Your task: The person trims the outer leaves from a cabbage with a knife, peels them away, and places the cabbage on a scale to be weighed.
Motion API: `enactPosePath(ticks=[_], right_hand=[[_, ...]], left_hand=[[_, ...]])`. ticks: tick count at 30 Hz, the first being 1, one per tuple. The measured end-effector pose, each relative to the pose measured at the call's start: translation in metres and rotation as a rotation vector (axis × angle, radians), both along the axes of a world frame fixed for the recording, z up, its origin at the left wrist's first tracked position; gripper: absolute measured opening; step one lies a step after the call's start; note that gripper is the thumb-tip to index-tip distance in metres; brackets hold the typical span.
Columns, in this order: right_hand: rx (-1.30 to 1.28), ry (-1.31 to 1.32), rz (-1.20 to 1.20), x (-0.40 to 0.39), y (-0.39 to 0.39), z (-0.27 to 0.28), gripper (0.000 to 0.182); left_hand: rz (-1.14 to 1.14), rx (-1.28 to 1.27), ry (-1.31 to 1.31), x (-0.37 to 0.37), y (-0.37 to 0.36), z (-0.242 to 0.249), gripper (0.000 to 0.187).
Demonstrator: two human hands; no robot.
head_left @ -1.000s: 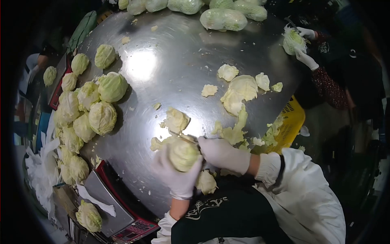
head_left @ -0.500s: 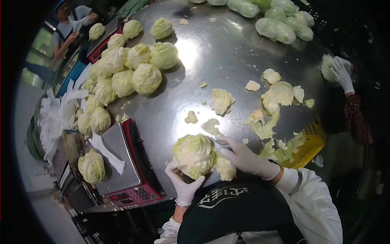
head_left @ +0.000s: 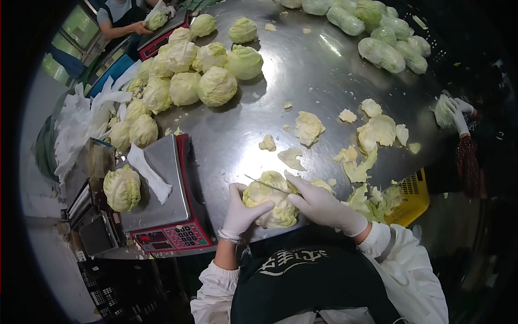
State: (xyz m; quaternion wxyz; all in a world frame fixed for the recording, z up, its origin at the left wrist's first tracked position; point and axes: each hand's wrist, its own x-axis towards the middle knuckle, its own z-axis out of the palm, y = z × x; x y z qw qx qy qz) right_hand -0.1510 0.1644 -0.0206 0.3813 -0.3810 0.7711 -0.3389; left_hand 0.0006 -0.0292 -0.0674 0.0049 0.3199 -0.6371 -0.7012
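A pale green cabbage (head_left: 278, 209) rests at the near edge of the metal table. My left hand (head_left: 240, 214), in a white glove, is closed around its left side, with the thumb across the front. In my gloved right hand (head_left: 324, 204) is a knife (head_left: 263, 184); its thin blade lies across the cabbage's top and points left. The knife's handle is hidden in my fingers. A trimmed leaf piece (head_left: 322, 185) lies just beyond my right hand. Farther off is another loose leaf (head_left: 292, 158).
A red-framed scale (head_left: 162, 189) with a white foam net (head_left: 149, 175) and a cabbage (head_left: 122, 188) stands left. Piled cabbages (head_left: 217, 86) lie behind it, wrapped ones (head_left: 381, 54) at back right. A yellow crate (head_left: 413, 197) is right. Two co-workers handle cabbages.
The knife blade has come over the top of the cabbage, and my left hand has moved up its side. The view has shifted. At back left, a co-worker now has a cabbage in hand.
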Motion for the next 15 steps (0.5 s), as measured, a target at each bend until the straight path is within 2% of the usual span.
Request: enactPosePath(ticks=[2,4,5,6,8,9,10,12,14,15], right_hand=[[0.037,0.031,0.005,0.004,0.005,0.01,0.058],[-0.038,0.012,-0.02,0.012,0.015,0.017,0.057],[-0.033,0.01,-0.032,0.019,0.02,0.021,0.057],[-0.02,0.001,-0.074,0.028,0.026,0.026,0.057],[-0.002,-0.004,-0.129,0.045,0.035,0.024,0.058],[-0.024,0.042,-0.157,0.057,0.038,0.018,0.058],[-0.045,0.087,-0.185,0.063,0.04,0.015,0.059],[0.051,0.02,-0.165,0.07,0.042,0.016,0.063],[0.165,0.012,-0.183,0.076,0.042,0.019,0.067],[0.167,0.117,-0.187,0.08,0.041,0.014,0.07]], left_hand=[[-0.016,-0.04,-0.001,0.002,0.008,-0.003,0.092],[0.081,0.019,0.121,0.008,0.018,-0.028,0.091],[0.047,-0.059,0.069,0.011,0.019,-0.037,0.091],[0.038,-0.054,0.07,0.012,0.026,-0.029,0.091],[0.178,-0.072,0.121,0.009,0.05,-0.005,0.087],[0.224,-0.171,0.109,0.013,0.059,-0.011,0.083],[0.211,-0.163,0.107,0.015,0.067,-0.017,0.083],[0.294,-0.27,0.128,0.019,0.08,-0.025,0.08],[0.278,-0.211,0.151,0.021,0.087,-0.03,0.078],[0.31,-0.143,0.193,0.019,0.092,-0.023,0.078]])
